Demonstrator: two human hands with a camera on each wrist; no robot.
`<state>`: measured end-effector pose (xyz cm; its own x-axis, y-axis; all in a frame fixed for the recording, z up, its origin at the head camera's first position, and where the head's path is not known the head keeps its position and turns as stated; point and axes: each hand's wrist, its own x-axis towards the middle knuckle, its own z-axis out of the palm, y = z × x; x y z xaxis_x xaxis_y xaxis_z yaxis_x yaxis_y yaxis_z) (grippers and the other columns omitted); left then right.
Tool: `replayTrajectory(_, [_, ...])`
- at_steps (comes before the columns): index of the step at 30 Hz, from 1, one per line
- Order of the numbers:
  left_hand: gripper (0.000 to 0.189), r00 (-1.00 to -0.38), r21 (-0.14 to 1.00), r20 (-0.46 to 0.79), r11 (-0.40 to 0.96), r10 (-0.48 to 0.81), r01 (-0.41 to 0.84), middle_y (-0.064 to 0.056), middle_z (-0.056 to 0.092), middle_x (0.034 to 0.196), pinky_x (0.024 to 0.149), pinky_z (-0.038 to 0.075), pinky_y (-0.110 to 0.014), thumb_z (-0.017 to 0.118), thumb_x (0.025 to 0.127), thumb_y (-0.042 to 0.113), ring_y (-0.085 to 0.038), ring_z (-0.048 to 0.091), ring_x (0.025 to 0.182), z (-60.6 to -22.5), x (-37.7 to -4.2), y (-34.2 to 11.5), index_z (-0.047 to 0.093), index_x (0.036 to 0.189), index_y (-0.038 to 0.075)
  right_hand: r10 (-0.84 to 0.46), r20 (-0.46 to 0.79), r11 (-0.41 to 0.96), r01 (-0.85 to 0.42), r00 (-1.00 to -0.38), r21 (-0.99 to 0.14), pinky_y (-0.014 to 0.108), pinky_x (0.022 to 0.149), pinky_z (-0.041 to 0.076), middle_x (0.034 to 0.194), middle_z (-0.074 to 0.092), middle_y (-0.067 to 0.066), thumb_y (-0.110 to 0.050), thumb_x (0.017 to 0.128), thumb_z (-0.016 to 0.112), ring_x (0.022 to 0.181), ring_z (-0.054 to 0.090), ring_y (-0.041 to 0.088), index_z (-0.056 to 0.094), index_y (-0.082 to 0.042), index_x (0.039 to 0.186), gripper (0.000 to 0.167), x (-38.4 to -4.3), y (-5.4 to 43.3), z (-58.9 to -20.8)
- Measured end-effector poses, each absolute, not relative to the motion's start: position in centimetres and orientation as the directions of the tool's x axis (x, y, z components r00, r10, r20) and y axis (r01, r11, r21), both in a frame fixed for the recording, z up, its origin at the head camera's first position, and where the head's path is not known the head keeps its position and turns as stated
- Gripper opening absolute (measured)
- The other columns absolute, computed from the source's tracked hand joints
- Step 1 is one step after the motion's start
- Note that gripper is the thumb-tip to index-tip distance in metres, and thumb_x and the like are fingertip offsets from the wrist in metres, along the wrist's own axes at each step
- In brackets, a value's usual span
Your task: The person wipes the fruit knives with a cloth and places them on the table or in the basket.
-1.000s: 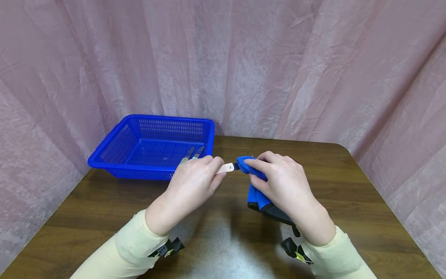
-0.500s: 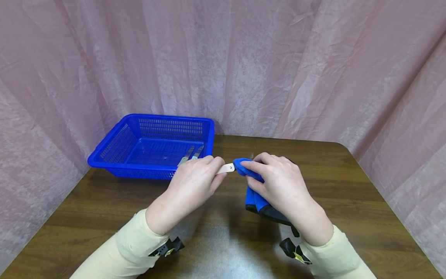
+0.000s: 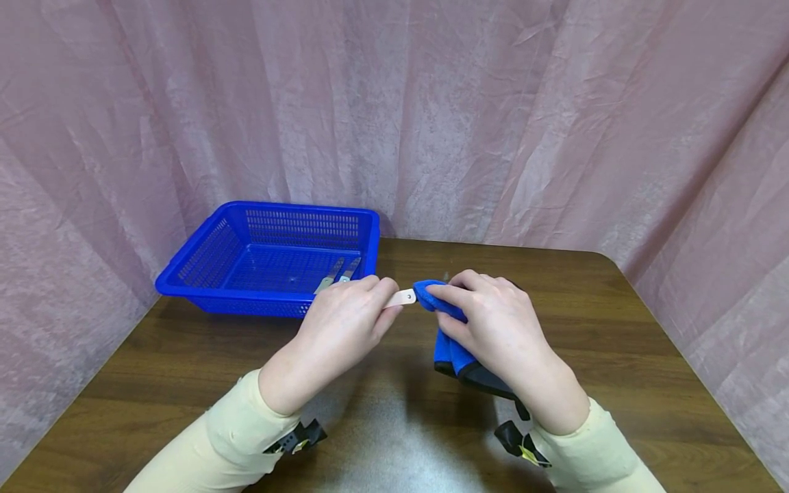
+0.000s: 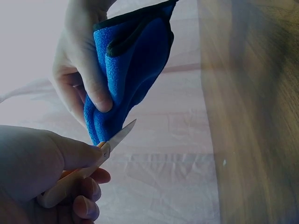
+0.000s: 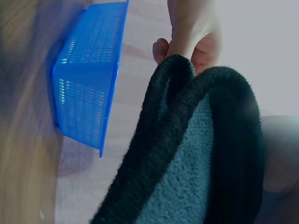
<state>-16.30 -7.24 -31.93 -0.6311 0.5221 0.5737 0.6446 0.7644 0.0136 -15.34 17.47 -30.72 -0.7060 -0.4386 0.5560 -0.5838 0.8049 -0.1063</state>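
In the head view my left hand (image 3: 345, 308) grips the pale handle (image 3: 402, 298) of a small knife. The left wrist view shows the knife's pointed blade (image 4: 124, 132) beside the cloth, its tip sticking out past the fold. My right hand (image 3: 496, 315) pinches a folded blue cloth (image 3: 453, 352) with black edging, its near fold right at the base of the blade. From the right wrist, the cloth's dark border (image 5: 173, 140) fills much of the picture and covers the knife. Behind the cloth there, part of my left hand (image 5: 196, 32) shows.
A blue plastic basket (image 3: 246, 296) with slotted walls stands at the back left of the wooden table (image 3: 616, 383). Two pale-handled knives (image 3: 337, 274) lie in its right end, partly behind my left hand. A pink curtain (image 3: 456, 123) hangs behind the table.
Since a second ago, my right hand and the cloth have shifted slightly left along the blade, up to the handle. Over the last half second little differs. The left hand stays almost still.
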Motion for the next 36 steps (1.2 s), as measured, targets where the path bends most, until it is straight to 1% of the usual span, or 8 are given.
replayTrajectory(10, [0.023, -0.62, 0.008, 0.589, 0.763, 0.519, 0.647, 0.003, 0.051, 0.074, 0.05, 0.04, -0.036, 0.082, 0.101, 0.023, -0.021, 0.051, 0.058, -31.96, -16.33, -7.29, 0.063, 0.096, 0.01, -0.43, 0.547, 0.813, -0.572, -0.718, -0.11, 0.046, 0.077, 0.058, 0.106, 0.076, 0.002, -0.015, 0.089, 0.087, 0.083, 0.072, 0.027, 0.086, -0.024, 0.124, 0.036, -15.5, 17.65, -30.75])
replayTrajectory(16, [0.023, -0.627, 0.01, 0.582, 0.767, 0.518, 0.642, 0.002, 0.052, 0.074, 0.05, 0.04, -0.037, 0.081, 0.102, 0.023, -0.021, 0.052, 0.058, -31.92, -16.34, -7.3, 0.063, 0.096, 0.011, -0.43, 0.537, 0.818, -0.565, -0.726, -0.11, 0.047, 0.08, 0.058, 0.109, 0.077, 0.004, -0.016, 0.09, 0.086, 0.086, 0.074, 0.028, 0.086, -0.022, 0.125, 0.035, -15.56, 17.76, -30.68])
replayTrajectory(23, [0.023, -0.628, 0.009, 0.586, 0.771, 0.512, 0.637, 0.003, 0.051, 0.074, 0.05, 0.04, -0.037, 0.08, 0.103, 0.024, -0.021, 0.052, 0.058, -31.98, -16.39, -7.33, 0.062, 0.095, 0.012, -0.427, 0.516, 0.827, -0.551, -0.743, -0.109, 0.048, 0.079, 0.058, 0.109, 0.077, 0.004, -0.018, 0.092, 0.085, 0.086, 0.073, 0.029, 0.085, -0.021, 0.127, 0.035, -15.83, 17.92, -30.65])
replayTrajectory(31, [0.023, -0.623, 0.003, 0.595, 0.774, 0.507, 0.633, 0.003, 0.052, 0.073, 0.051, 0.04, -0.038, 0.08, 0.103, 0.024, -0.021, 0.052, 0.058, -31.88, -16.39, -7.36, 0.063, 0.095, 0.012, -0.419, 0.529, 0.831, -0.546, -0.738, -0.103, 0.047, 0.075, 0.057, 0.107, 0.077, 0.004, -0.018, 0.092, 0.086, 0.083, 0.072, 0.028, 0.085, -0.02, 0.126, 0.034, -16.01, 18.25, -30.66])
replayTrajectory(36, [0.024, -0.61, 0.002, 0.612, 0.771, 0.503, 0.637, 0.002, 0.053, 0.073, 0.053, 0.042, -0.039, 0.081, 0.102, 0.024, -0.022, 0.054, 0.059, -31.86, -16.5, -7.42, 0.062, 0.094, 0.011, -0.407, 0.525, 0.837, -0.535, -0.748, -0.112, 0.046, 0.075, 0.057, 0.107, 0.077, 0.003, -0.018, 0.092, 0.085, 0.083, 0.072, 0.028, 0.085, -0.021, 0.126, 0.034, -16.08, 18.39, -30.61])
